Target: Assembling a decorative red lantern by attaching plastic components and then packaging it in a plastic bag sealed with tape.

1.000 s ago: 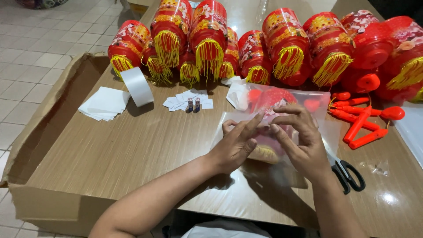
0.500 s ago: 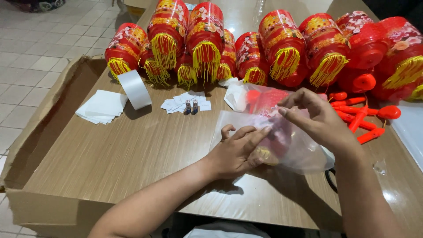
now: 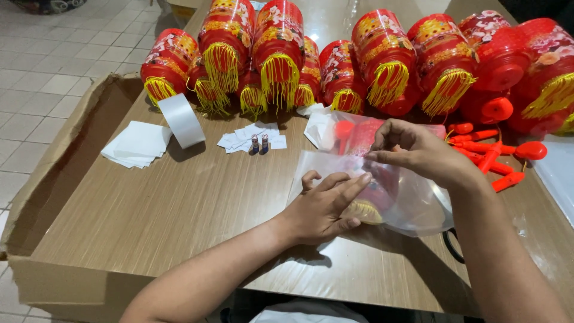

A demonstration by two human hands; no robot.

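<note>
A clear plastic bag [image 3: 412,203] lies on the wooden table [image 3: 179,209] with a folded red lantern with a yellow fringe [image 3: 368,206] inside it. My left hand [image 3: 326,206] presses flat on the bag's near left side, fingers spread over the lantern. My right hand [image 3: 418,152] is raised over the bag and pinches its upper edge between thumb and fingers.
A row of red lanterns with yellow tassels [image 3: 281,54] lines the table's far side. A white tape roll [image 3: 182,119], white paper stacks [image 3: 137,143], small white slips with two small batteries [image 3: 259,142], red plastic sticks [image 3: 490,152] and black scissors handles [image 3: 451,245] lie around. An open cardboard box [image 3: 54,173] stands at left.
My right hand has lifted off the bag and pulled its upper edge up. My left hand stayed pressing the bag. The scissors are now mostly hidden behind my right forearm.
</note>
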